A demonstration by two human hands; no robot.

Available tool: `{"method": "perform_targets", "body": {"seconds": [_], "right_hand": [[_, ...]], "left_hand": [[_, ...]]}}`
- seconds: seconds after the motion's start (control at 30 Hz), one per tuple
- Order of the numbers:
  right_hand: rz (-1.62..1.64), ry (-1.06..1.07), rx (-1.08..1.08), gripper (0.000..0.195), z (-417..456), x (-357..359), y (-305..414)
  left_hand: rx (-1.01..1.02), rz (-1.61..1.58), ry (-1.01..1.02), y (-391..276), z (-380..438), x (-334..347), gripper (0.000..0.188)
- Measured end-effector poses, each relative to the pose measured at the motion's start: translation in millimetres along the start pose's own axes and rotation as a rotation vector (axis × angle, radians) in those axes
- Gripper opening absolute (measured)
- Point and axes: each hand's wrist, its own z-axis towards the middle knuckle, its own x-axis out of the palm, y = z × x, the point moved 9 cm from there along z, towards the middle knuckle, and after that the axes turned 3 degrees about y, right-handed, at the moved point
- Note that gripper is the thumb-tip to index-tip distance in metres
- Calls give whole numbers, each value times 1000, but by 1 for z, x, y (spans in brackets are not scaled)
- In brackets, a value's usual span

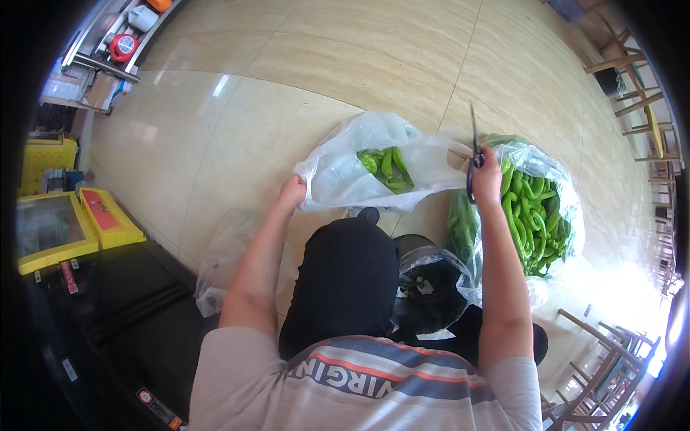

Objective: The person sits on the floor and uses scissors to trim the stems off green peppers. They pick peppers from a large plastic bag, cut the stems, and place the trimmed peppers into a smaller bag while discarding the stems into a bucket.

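A white translucent plastic bag [337, 156] is stretched wide in front of me, with several green peppers [389, 167] lying in it. My left hand [294, 191] is closed on the bag's left edge. In my right hand [487, 175] is a pair of dark-handled scissors [473, 156], blades pointing away from me; the bag's right handle reaches this hand, but its exact hold on the plastic is hidden. Right beside it stands a large clear plastic bag [574, 199] full of long green peppers [531, 215].
A bin with a clear liner [431, 291], holding scraps, stands by my knee. Another clear plastic bag [226, 258] lies left of my left forearm. A black and yellow chest freezer [118, 301] is at left, a shelf [102, 67] upper left, wooden chairs [604, 372] at right.
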Motion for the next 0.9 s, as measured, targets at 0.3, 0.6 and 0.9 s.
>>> {"method": "perform_targets", "body": {"seconds": [0.3, 0.6, 0.9], "right_hand": [[-112, -42, 32, 40, -26, -2, 20], [28, -249, -40, 44, -28, -31, 43], [711, 222, 52, 25, -59, -9, 128]], "left_hand": [[474, -485, -782, -86, -82, -58, 40], [168, 140, -370, -110, -3, 20, 57], [509, -602, -90, -158, -7, 36, 23]]}}
